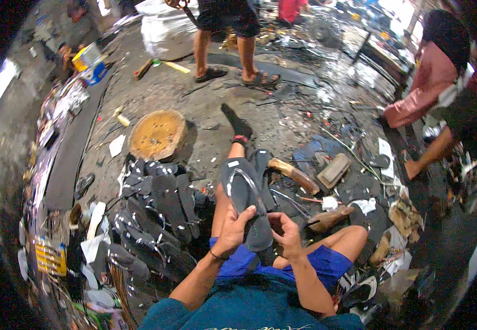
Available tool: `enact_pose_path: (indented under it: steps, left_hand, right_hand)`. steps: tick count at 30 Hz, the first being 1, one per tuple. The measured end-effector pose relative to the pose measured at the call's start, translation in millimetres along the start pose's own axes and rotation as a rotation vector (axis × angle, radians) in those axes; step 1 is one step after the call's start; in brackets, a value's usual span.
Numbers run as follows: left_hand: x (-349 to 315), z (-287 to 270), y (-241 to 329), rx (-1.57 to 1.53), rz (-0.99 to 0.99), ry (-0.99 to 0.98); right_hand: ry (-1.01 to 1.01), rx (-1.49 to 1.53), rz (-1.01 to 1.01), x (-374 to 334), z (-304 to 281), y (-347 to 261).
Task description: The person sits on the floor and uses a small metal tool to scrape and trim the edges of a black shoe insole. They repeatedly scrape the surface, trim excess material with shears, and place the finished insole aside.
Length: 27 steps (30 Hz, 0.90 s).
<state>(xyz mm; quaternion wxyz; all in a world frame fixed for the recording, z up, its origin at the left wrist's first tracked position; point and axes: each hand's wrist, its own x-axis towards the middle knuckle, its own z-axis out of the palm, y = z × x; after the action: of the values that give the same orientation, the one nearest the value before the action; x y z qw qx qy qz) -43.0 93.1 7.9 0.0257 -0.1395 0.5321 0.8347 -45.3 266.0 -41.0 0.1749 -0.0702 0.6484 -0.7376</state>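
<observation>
Dark sandal (242,193) hangs over a person's blue shorts (326,265), the left hand's (231,235) fingers closed on its edge; the right hand's (288,235) curl beside its heel, grip unclear. Yellow basket (50,256), lower left, has indistinct contents.

The grey, grimy floor (167,91) is strewn with dark scraps (299,113), densely so along its right side. A long dark strip (72,146) runs near its left edge. White light (2,93) glares beyond that edge and past the far right corner.
</observation>
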Motion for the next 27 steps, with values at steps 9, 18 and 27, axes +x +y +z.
enact_pose_path:
  steps: [9, 18, 27]
  left_hand:
    - [-1.1, -8.7, 2.3, 0.351, -0.013, -0.136]
    - [-19.4, 8.3, -36.1, 0.165, -0.528, -0.248]
    - [-29.3, -33.0, -75.2, 0.028, -0.464, -0.511]
  right_hand:
    - [0.058, -0.388, -0.249, -8.4, -15.8, -15.3]
    - [0.285, -0.596, -0.368, 26.6, -92.9, -34.8]
    - [0.299, -0.681, -0.443, 31.8, -99.5, -21.8]
